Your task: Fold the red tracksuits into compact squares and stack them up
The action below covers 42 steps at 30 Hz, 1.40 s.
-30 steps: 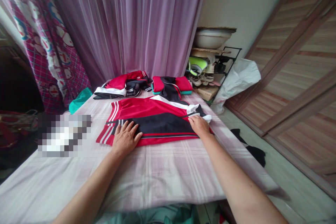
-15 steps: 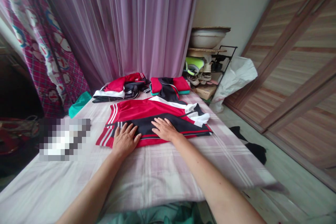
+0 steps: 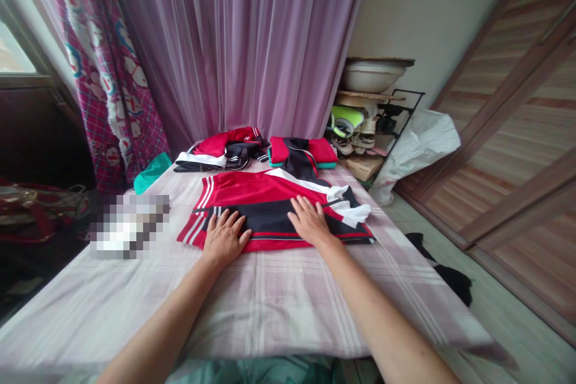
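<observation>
A red, black and white track jacket [image 3: 265, 216] lies across the cloth-covered table, its striped hem on the left and its white collar on the right. On the black band near the striped hem rests my left hand [image 3: 225, 237], flat with fingers spread. My right hand [image 3: 310, 222] presses flat on the same black band nearer the collar, its fingers apart. One black sleeve stretches back from the jacket toward a folded red garment pile [image 3: 324, 150] with a teal layer under it. Neither hand grips anything.
More red, black and white clothing [image 3: 211, 150] lies at the table's back left, near a teal cloth [image 3: 153, 173]. A blurred item [image 3: 128, 228] is at the left edge. Behind stand purple curtains [image 3: 234, 42]; a shoe rack [image 3: 373, 126] and white sack [image 3: 423, 144] are right.
My right hand has slid to the right along the jacket's black band, toward the collar. My left hand stays near the hem. The camera view has shifted slightly.
</observation>
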Each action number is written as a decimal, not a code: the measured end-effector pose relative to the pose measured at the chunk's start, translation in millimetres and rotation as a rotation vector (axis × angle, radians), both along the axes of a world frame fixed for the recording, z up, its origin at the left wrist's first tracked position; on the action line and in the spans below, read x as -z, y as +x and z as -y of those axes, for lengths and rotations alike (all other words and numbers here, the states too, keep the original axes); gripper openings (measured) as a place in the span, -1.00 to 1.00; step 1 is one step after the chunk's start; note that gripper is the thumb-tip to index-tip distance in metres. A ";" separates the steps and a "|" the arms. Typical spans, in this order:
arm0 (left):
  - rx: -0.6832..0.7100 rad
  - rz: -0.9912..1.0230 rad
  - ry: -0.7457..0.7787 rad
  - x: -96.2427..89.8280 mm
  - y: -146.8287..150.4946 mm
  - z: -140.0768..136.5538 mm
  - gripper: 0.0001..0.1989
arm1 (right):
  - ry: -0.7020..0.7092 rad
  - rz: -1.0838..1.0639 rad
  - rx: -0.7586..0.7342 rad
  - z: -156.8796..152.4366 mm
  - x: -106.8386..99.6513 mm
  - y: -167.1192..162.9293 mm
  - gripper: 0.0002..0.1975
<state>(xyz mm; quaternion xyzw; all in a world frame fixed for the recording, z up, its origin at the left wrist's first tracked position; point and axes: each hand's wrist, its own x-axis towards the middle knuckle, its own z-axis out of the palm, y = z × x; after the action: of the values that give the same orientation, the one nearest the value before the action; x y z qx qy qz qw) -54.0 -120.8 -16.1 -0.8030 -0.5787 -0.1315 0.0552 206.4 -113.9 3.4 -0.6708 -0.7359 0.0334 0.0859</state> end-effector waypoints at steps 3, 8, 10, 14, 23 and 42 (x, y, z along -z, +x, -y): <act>0.000 -0.001 0.008 1.8 -1.2 0.7 -0.50 | -0.034 -0.064 -0.231 9.6 5.5 -40.5 -0.42; 0.000 0.003 0.010 3.5 -0.7 1.8 -0.51 | -0.102 -0.003 -0.253 14.8 16.4 -19.1 -0.44; -0.006 0.011 0.016 3.6 -0.1 1.6 -0.49 | -0.101 0.041 -0.159 15.4 19.1 11.5 -0.44; -0.018 0.033 0.043 4.1 -7.9 0.1 -0.42 | -0.109 0.102 -0.009 19.0 24.3 61.6 -0.43; -0.136 0.087 -0.020 15.1 -71.3 -1.4 -0.44 | -0.074 0.121 0.017 18.2 34.8 72.9 -0.43; -0.215 0.081 0.032 4.7 -70.6 8.0 -0.45 | 0.219 0.013 -0.020 19.1 49.6 80.7 -0.55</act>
<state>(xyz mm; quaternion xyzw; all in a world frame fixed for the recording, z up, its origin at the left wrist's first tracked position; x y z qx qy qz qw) -124.6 -128.7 -20.9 -0.7293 -0.6611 -0.1663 0.0581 287.1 -133.0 -46.1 -0.6501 -0.7425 -0.0510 0.1534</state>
